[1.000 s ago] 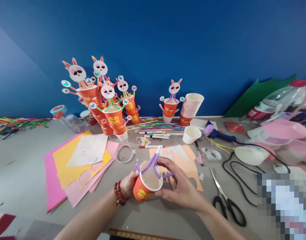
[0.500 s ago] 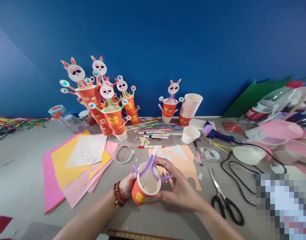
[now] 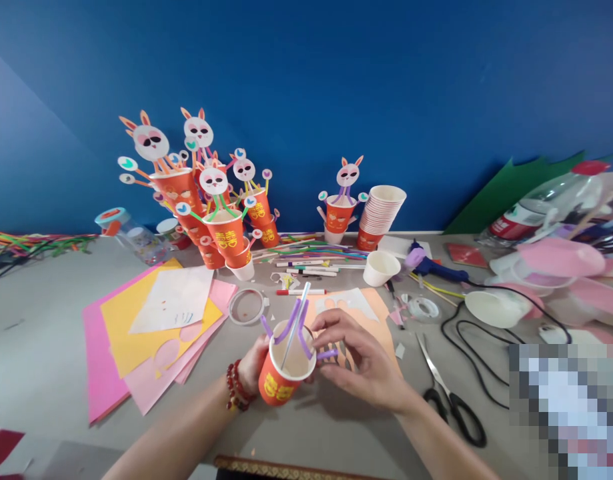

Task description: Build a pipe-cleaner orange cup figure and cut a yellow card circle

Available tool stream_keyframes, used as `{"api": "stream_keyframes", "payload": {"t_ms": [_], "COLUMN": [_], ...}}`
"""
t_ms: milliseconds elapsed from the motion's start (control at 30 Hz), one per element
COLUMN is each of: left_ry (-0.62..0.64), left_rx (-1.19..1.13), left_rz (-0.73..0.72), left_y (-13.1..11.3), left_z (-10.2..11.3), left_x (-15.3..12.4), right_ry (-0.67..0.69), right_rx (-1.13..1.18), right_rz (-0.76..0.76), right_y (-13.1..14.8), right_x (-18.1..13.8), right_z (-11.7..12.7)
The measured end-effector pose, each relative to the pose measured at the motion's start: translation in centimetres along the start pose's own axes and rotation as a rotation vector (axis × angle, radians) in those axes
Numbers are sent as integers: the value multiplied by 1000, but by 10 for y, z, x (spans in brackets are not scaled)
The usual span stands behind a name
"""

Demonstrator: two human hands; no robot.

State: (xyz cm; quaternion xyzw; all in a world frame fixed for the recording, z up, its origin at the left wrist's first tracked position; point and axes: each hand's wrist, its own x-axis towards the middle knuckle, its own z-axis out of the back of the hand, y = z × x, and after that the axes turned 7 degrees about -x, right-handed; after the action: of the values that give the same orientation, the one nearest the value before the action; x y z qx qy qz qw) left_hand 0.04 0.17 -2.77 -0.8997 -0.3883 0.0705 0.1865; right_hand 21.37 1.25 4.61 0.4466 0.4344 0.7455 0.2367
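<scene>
Blue wall (image 3: 386, 80) behind, cluttered grey table (image 3: 46, 347) below. Coloured paper sheets (image 3: 151, 327) lie at 10 o'clock from the orange cup (image 3: 279, 385). Finished bunny cups (image 3: 221, 220) stand at 11, scissors (image 3: 453, 403) at 3. Left hand (image 3: 253, 365) is wrapped round the cup, tilted, near the table's 6 o'clock edge. Right hand (image 3: 366, 367) pinches a purple pipe cleaner (image 3: 327, 354) at the rim's 3 o'clock.

Glossy orange paper cup (image 3: 279, 377), fuzzy purple pipe cleaners (image 3: 292, 323), matt grey table (image 3: 46, 347).
</scene>
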Motion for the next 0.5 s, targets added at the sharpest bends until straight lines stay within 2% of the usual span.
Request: {"api": "stream_keyframes", "payload": {"t_ms": [100, 267, 500], "left_ry": [34, 65, -81], "left_rx": [-40, -57, -47], "left_rz": [0, 97, 51], "left_y": [1, -1, 6], "left_z": [-3, -6, 5], "left_x": [1, 0, -5], "right_ry": [34, 87, 171], "right_rx": [-29, -73, -48], "right_rz": [15, 35, 57], "right_y": [4, 8, 9], "right_x": [2, 4, 4], "right_z": [3, 7, 14]}}
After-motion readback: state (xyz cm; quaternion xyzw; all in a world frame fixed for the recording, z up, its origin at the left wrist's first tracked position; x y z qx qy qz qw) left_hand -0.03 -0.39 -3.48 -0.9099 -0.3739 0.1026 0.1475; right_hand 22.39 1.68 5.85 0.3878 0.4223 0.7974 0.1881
